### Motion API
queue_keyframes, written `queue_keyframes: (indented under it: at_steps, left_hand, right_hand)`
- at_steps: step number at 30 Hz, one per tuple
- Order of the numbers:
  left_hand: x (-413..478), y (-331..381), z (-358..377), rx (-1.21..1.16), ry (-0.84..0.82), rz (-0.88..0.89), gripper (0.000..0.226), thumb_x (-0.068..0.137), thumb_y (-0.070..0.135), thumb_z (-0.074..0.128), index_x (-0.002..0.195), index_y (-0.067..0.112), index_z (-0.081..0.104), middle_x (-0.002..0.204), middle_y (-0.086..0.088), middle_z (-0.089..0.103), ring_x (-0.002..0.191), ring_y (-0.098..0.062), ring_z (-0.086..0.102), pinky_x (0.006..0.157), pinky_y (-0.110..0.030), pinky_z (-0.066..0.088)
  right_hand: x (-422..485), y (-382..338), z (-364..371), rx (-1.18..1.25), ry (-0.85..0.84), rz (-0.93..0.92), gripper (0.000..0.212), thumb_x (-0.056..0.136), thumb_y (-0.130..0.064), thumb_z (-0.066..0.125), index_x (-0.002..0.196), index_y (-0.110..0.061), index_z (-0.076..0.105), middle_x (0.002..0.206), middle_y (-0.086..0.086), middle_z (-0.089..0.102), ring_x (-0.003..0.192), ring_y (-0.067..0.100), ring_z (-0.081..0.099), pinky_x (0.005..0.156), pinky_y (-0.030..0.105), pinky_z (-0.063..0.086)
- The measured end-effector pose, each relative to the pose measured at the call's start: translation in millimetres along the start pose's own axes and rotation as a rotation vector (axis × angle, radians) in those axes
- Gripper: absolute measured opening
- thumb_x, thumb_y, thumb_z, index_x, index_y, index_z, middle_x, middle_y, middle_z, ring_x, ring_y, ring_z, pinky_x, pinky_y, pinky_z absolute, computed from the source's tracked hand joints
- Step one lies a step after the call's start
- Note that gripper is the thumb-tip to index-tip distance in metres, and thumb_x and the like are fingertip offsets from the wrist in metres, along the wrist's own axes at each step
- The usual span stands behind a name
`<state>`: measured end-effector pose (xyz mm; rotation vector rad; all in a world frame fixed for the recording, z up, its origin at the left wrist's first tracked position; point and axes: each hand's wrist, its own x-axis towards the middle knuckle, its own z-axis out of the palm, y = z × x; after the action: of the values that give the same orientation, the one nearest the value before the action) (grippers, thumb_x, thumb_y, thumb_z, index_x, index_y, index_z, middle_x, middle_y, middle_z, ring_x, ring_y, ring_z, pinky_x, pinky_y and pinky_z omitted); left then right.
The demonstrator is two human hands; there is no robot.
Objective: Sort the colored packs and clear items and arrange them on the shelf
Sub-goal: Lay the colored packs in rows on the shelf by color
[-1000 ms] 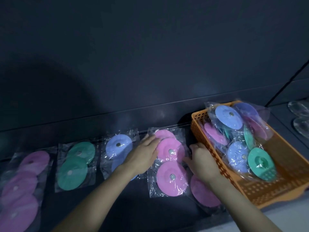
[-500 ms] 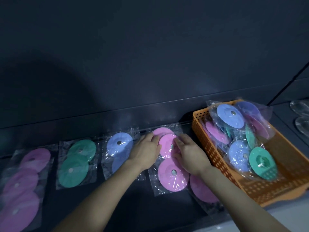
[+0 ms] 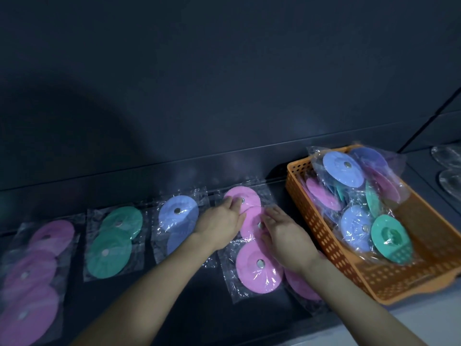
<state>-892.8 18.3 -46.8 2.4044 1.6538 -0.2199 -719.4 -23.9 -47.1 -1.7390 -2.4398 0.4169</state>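
Note:
Plastic-wrapped coloured discs lie in rows on the dark shelf [image 3: 199, 308]. From left to right there are purple packs [image 3: 37, 270], green packs [image 3: 112, 243], blue packs [image 3: 178, 216] and pink packs [image 3: 259, 268]. My left hand [image 3: 219, 223] rests with fairly straight fingers on the far pink pack [image 3: 245, 196]. My right hand [image 3: 284, 236] lies flat over the middle pink pack, fingers extended. One more pink pack [image 3: 299, 285] shows under my right forearm.
An orange perforated basket [image 3: 399, 278] stands at the right, holding several mixed blue, pink and green packs [image 3: 359, 196]. Clear items [image 3: 449, 168] lie at the far right on the shelf. A dark back wall rises behind the rows.
My right hand moved from the right edge of the pink packs onto the middle pink pack. My left hand slid a little further onto the far pink pack.

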Motion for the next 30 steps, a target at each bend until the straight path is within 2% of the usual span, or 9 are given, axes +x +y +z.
queue_keyframes:
  at_steps: [4,11,13,17,21,24,26,28,30]
  left_hand:
    - [2,4,3,0.041,0.016,-0.049,0.054,0.102,0.036,0.022,0.149,0.01,0.017,0.152,-0.019,0.026,0.12,-0.04,0.052,0.09,-0.046,0.048]
    - [4,-7,0,-0.027,0.036,-0.041,0.05,0.098,0.016,0.036,0.146,0.013,0.023,0.149,-0.01,0.034,0.115,-0.038,0.055,0.087,-0.045,0.05]
    - [-7,-11,3,-0.135,0.109,-0.009,0.047,0.097,0.018,0.039,0.143,0.013,0.03,0.146,-0.005,0.037,0.114,-0.035,0.056,0.086,-0.044,0.05]
    - [-36,-13,14,-0.314,0.244,0.058,0.047,0.094,0.03,0.051,0.136,0.011,0.044,0.14,-0.005,0.045,0.122,-0.026,0.049,0.096,-0.036,0.045]
    - [-51,-15,24,-0.363,0.209,0.01,0.062,0.086,0.043,0.061,0.139,0.017,0.042,0.132,-0.005,0.051,0.122,-0.021,0.045,0.099,-0.031,0.039]
    - [-55,-15,23,-0.488,0.124,-0.096,0.073,0.078,0.042,0.071,0.139,0.021,0.039,0.124,-0.003,0.051,0.116,-0.018,0.048,0.097,-0.033,0.043]
    - [-56,-13,21,-0.555,0.087,-0.122,0.063,0.077,0.031,0.074,0.133,0.02,0.046,0.107,0.0,0.057,0.099,-0.015,0.055,0.087,-0.032,0.047]
    - [-56,-9,21,-0.604,0.081,-0.124,0.045,0.08,0.015,0.069,0.123,0.015,0.056,0.093,0.0,0.065,0.088,-0.014,0.06,0.08,-0.029,0.05]
    - [-56,-5,20,-0.684,0.112,-0.125,0.026,0.082,0.006,0.064,0.107,0.014,0.065,0.08,0.007,0.065,0.078,-0.009,0.06,0.07,-0.018,0.048]
  right_hand:
    - [0,0,3,0.064,-0.032,0.052,0.047,0.099,-0.031,0.036,0.14,-0.009,0.042,0.151,0.004,0.037,0.141,0.012,0.027,0.111,0.015,0.017]
    - [9,-6,-5,0.079,-0.039,0.09,0.044,0.098,-0.03,0.037,0.135,-0.009,0.048,0.147,0.006,0.042,0.136,0.015,0.037,0.106,0.028,0.039]
    - [6,-7,-7,0.091,-0.039,0.097,0.043,0.097,-0.031,0.038,0.134,-0.011,0.049,0.147,0.005,0.041,0.134,0.016,0.04,0.103,0.029,0.041]
    - [-10,-8,-11,0.127,-0.009,0.115,0.043,0.097,-0.035,0.042,0.135,-0.015,0.047,0.149,0.003,0.036,0.119,0.024,0.055,0.093,0.034,0.048]
    - [-32,-7,-10,0.158,0.005,0.116,0.047,0.099,-0.035,0.04,0.143,-0.016,0.038,0.15,0.006,0.034,0.122,0.024,0.052,0.101,0.026,0.039]
    - [-48,-5,-9,0.15,0.057,0.123,0.041,0.098,-0.026,0.045,0.134,-0.008,0.049,0.14,0.01,0.047,0.125,0.024,0.047,0.104,0.017,0.027]
    - [-58,-3,-7,0.124,0.077,0.119,0.038,0.094,-0.018,0.05,0.129,-0.004,0.054,0.134,0.012,0.052,0.126,0.029,0.043,0.11,0.023,0.024]
    - [-69,-1,-4,0.13,0.09,0.129,0.034,0.091,-0.013,0.049,0.123,-0.005,0.057,0.126,0.012,0.055,0.12,0.03,0.046,0.105,0.031,0.035]
    - [-77,1,0,0.14,0.103,0.156,0.033,0.089,-0.012,0.05,0.121,-0.007,0.058,0.125,0.013,0.055,0.118,0.032,0.048,0.101,0.034,0.039]
